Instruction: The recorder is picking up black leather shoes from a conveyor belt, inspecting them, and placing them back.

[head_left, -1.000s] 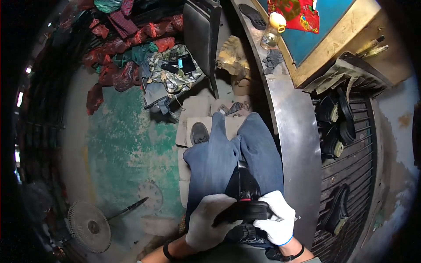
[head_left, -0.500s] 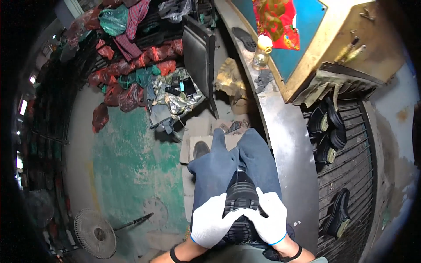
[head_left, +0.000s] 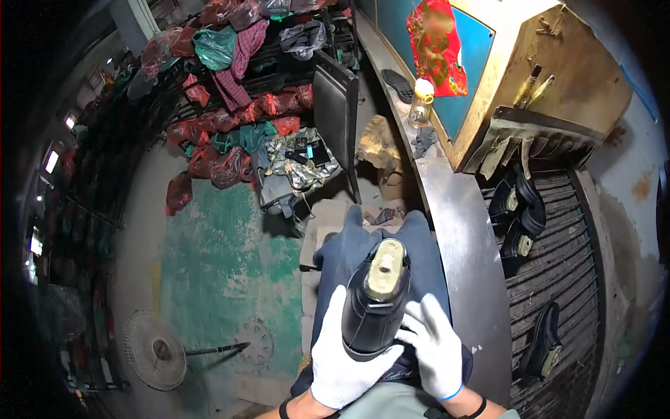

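Observation:
A black shoe (head_left: 370,318) stands over my lap with its upper and opening toward me. A pale yellow shoe last (head_left: 386,269) fills the opening, with a dark hole in its top. My left hand (head_left: 340,366), in a white knit glove, is wrapped round the shoe's left side and near end, thumb across the near end. Just right of the shoe, my right hand (head_left: 436,349), gloved the same, has its fingers apart and slightly bent, with nothing in them. The sole is hidden underneath.
A metal ledge (head_left: 474,279) runs along my right. Beyond it, several black shoes (head_left: 541,342) on lasts lie on a rack of bars (head_left: 558,272). A fan (head_left: 157,349) stands lower left. Ahead are a black board (head_left: 331,119), bagged bundles (head_left: 230,164) and a bottle (head_left: 420,105).
The shoe has been turned over from sole-up, held in both hands, to show its upper and last. My right hand has let go and moved right; my left keeps hold.

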The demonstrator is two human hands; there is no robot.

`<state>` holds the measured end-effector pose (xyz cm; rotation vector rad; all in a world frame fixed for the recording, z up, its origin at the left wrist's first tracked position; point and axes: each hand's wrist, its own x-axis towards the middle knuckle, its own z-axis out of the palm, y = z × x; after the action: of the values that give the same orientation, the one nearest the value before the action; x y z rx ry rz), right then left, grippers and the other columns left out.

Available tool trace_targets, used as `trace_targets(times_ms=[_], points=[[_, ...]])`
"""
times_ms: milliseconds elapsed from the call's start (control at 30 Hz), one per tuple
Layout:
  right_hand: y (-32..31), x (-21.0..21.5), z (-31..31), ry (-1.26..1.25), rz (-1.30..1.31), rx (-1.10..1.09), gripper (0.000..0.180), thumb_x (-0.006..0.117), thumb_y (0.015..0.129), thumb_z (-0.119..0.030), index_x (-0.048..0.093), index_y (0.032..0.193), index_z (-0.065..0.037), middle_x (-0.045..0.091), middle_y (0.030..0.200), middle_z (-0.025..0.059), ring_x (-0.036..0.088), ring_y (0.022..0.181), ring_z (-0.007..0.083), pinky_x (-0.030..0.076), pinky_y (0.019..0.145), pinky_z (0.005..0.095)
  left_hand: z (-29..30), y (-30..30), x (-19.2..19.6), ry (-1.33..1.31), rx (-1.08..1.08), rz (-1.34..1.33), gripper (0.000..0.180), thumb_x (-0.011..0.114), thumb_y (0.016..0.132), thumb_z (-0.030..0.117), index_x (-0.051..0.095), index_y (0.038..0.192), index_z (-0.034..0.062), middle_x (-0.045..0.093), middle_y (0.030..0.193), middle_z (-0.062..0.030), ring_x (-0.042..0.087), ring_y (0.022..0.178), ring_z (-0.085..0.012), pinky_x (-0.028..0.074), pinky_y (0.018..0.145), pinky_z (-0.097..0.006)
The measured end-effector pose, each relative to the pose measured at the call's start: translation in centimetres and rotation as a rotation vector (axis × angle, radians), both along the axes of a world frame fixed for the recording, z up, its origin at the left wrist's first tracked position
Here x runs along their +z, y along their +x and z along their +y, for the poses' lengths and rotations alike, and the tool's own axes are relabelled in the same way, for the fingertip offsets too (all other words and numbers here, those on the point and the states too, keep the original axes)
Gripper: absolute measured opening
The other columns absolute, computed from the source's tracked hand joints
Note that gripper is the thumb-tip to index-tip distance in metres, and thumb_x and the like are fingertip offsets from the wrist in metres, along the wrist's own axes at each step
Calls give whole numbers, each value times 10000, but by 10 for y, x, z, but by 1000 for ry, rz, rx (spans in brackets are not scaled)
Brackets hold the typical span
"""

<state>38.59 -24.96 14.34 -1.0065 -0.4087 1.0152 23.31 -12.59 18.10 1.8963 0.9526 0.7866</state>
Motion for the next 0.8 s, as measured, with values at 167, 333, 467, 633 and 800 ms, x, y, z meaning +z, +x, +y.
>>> trace_targets(times_ms=[167, 333, 467, 633, 800], points=[[38, -47, -10, -131, 687, 112, 779, 635, 1014, -423, 539, 1631, 42, 655, 1577, 286, 715, 1366, 397, 570, 1192, 559, -3, -9, -18, 501, -590, 315, 843, 945, 800, 296, 642, 1543, 38, 621, 1599, -255, 530, 1536, -511, 450, 1251, -649], [40, -105, -33, -31, 968, 20, 687, 603, 893, -227, 643, 1478, 131, 738, 1429, 314, 754, 1258, 472, 592, 1179, 551, 14, -1, -41, 262, -613, -89, 788, 840, 1013, 388, 548, 1666, 57, 506, 1737, -247, 471, 1631, -440, 324, 1330, -656], [42, -121, -39, -38, 984, 36, 721, 623, 859, -144, 615, 1534, 109, 718, 1482, 292, 735, 1311, 457, 572, 1211, 538, 41, 41, -89, -360, -43, -310, 621, 580, 1176, 264, 459, 1719, -13, 469, 1784, -221, 513, 1599, -361, 325, 1352, -427], [55, -80, -22, -129, 433, 212, 1131, 930, 771, -47, 368, 1748, 47, 566, 1686, 213, 553, 1565, 337, 390, 1348, 453, 41, 72, -117, -797, -55, -493, 656, 571, 1206, 266, 364, 1753, -30, 526, 1720, -139, 479, 1589, -245, 326, 1348, -381], [58, -15, -17, -178, -659, 478, 1459, 1099, 694, -455, 260, 1782, 33, 401, 1754, 288, 412, 1644, 436, 333, 1354, 532, 86, 22, -88, -682, -379, -351, 1112, 1028, 841, 357, 443, 1705, -29, 605, 1635, -132, 574, 1493, -225, 435, 1294, -405]])
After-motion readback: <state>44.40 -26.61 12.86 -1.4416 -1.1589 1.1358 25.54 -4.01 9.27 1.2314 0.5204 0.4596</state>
